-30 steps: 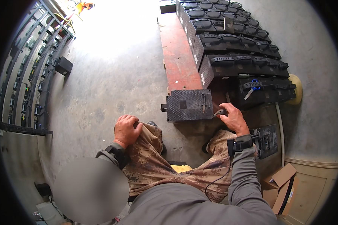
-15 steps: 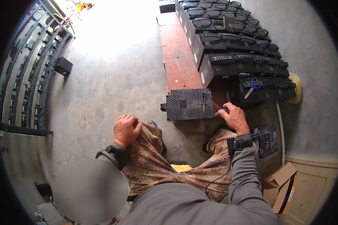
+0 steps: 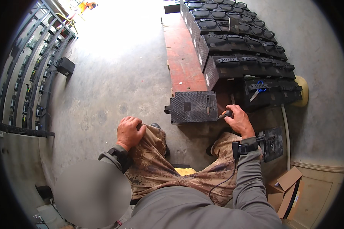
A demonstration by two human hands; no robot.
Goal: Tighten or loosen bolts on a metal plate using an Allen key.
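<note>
My left hand (image 3: 130,132) rests over my left knee with its fingers draped across the trouser cloth, holding nothing. At the right, the fingers of my right hand (image 3: 239,120) close around a screwdriver (image 3: 227,113) with a black and orange handle. Its thin end points left, close by the right end of a black box (image 3: 183,116); whether it touches cannot be made out. Textured black casing covers the box, which has a strap-like handle at its left end. A small slim tool (image 3: 208,105) lies on top of it.
Rows of black handled boxes (image 3: 233,61) stand on a red board (image 3: 179,68) ahead. Blue-handled scissors (image 3: 259,91) lie on the nearest row. A metal rack with wired units (image 3: 30,84) stands left. A black device (image 3: 273,143) and an opened carton (image 3: 286,187) sit at right.
My right hand has shifted its grip slightly, so the screwdriver's black and orange handle now shows. My left hand stays on the knee, and the box has not moved.
</note>
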